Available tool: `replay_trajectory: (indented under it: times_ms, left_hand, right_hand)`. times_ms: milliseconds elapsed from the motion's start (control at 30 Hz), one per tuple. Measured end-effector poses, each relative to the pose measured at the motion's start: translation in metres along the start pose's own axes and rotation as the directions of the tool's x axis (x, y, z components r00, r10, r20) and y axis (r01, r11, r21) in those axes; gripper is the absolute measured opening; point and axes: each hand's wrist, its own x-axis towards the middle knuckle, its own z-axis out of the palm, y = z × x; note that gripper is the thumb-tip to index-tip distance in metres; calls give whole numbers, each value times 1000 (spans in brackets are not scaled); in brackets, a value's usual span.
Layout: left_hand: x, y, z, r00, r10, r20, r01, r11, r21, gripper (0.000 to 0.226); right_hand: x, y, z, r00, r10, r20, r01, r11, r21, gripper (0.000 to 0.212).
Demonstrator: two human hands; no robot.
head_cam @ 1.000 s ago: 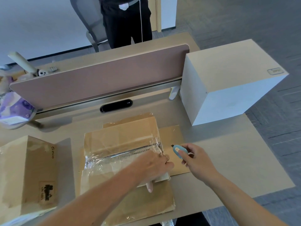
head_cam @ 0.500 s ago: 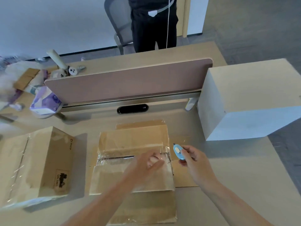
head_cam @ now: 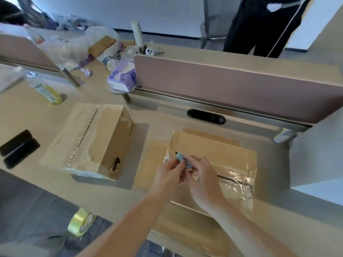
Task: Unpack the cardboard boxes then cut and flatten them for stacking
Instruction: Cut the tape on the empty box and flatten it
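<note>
Lying at nine o'clock on the desk point(head_cam: 24, 115) are two black oblong objects point(head_cam: 18, 148), with a yellow bottle point(head_cam: 46, 90) at one o'clock of them. A roll of yellow tape point(head_cam: 81, 222) shows at seven o'clock, off the desk's near edge. Next comes a sealed cardboard box point(head_cam: 89, 140), tape along its top seam, standing well apart from the hands. At one o'clock of it a purple tissue pack point(head_cam: 122, 78) sits by the end of the pink divider point(head_cam: 232, 82). Right of centre lies the flattened box point(head_cam: 219, 154), glossy tape across its seam. Over its nine o'clock edge both hands meet. The left hand point(head_cam: 168, 176) pinches the blue cutter point(head_cam: 181, 158) with curled fingers, and the right hand point(head_cam: 204, 182) curls round the cutter's other end. The cutter's dark tip points to ten o'clock, at the tape's edge. At three o'clock a large white box point(head_cam: 315, 160) stands just beside the flattened one.
</note>
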Motion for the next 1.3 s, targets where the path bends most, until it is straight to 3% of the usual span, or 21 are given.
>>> replay_trajectory:
  times_ms: [133, 233, 367, 467, 600, 700, 967, 1167, 1300]
  left_hand:
    - [22, 6, -63, 999, -38, -16, 38, 999, 4, 22]
    - [37, 9, -105, 997, -56, 57, 50, 994, 97, 25]
    - [64, 7, -131, 981, -132, 139, 106, 978, 181, 23]
    - [72, 6, -136, 972, -133, 195, 83, 966, 246, 21]
    - [79, 3, -135, 965, -91, 247, 27, 967, 252, 16]
    - [87, 2, -132, 960, -57, 274, 1, 980, 200, 16]
    - [99, 2, -123, 965, 13, 261, -70, 975, 210, 21]
    - [78, -19, -112, 986, 114, 125, -134, 977, 167, 25]
    - [73, -33, -109, 982, 179, 59, -182, 981, 66, 13]
  right_hand:
    - [33, -12, 20, 985, 13, 171, 38, 957, -288, 41]
    - [67, -20, 26, 958, 50, 282, 92, 878, -470, 45]
    - [109, -30, 30, 888, 120, 444, 266, 655, -707, 58]
    - [131, -35, 32, 833, 142, 535, 408, 496, -767, 47]
    - [150, -49, 35, 783, 159, 601, 508, 392, -767, 26]
    - [166, -57, 42, 752, 217, 622, 523, 378, -764, 17]
    - [194, -51, 45, 639, 417, 647, 551, 340, -763, 23]
    - [205, -47, 37, 620, 346, 704, 603, 364, -710, 27]
    - [206, -44, 35, 600, 331, 728, 590, 431, -682, 36]
